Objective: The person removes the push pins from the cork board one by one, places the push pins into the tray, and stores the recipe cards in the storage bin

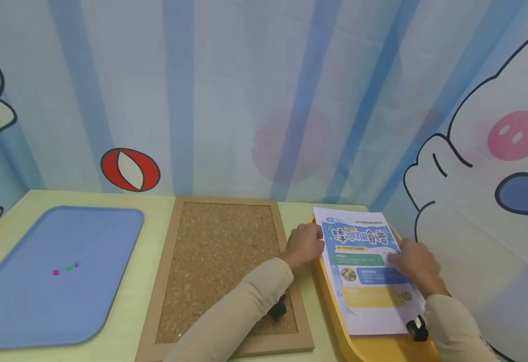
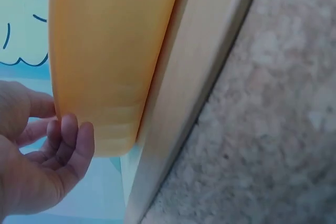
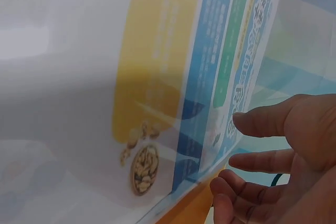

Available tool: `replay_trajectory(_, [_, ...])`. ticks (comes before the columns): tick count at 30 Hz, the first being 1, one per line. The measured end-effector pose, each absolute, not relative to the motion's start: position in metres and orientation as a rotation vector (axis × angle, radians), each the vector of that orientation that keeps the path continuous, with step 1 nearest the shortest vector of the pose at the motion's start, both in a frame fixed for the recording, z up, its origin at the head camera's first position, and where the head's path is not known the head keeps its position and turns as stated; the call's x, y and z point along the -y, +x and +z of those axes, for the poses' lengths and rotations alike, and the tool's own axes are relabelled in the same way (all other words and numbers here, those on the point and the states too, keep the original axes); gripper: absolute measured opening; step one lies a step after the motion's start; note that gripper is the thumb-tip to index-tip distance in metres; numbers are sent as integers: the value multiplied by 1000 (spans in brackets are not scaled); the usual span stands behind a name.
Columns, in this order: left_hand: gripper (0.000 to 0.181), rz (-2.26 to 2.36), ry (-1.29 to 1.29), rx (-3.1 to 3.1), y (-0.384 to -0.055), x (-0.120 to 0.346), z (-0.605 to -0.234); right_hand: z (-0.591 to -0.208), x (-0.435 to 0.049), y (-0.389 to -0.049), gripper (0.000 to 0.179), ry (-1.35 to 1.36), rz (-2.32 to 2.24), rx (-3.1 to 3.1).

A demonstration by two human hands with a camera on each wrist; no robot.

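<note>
A printed sheet (image 1: 359, 271), white with blue, green and yellow blocks, lies over a yellow tray (image 1: 332, 296) on the right. At the sheet's left edge is my left hand (image 1: 304, 245); in the left wrist view its bent fingers (image 2: 84, 140) meet the tray's rim, and whether they pinch the sheet is hidden. My right hand (image 1: 415, 266) is at the sheet's right edge. In the right wrist view its thumb (image 3: 262, 121) lies across the sheet's edge, apart from the other fingers. The sheet looks glossy there, with a food bowl picture.
A wood-framed cork board (image 1: 228, 251) lies left of the yellow tray, under the left forearm. Farther left, a blue tray (image 1: 96, 241) holds small pink and green pieces. A patterned curtain (image 1: 228, 100) stands behind the table. Black wrist devices show near both sleeves.
</note>
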State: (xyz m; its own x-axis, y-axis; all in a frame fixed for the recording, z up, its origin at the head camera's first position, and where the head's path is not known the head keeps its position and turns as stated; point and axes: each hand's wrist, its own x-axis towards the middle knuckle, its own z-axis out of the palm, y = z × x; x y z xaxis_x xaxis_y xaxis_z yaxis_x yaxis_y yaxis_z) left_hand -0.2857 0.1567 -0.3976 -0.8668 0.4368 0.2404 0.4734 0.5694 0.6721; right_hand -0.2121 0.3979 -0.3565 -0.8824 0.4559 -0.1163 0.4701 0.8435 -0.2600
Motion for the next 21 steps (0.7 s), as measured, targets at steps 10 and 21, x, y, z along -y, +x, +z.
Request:
replay_trajectory(10, [19,-1110,-824,2789,-279,-136,-398,-349,-370,-214,68,642,-438,-2989])
replay_trajectory(21, [29,-512,-824,2669,-246,-84,-393,-333,-320,-203,72,310,-405,-3084])
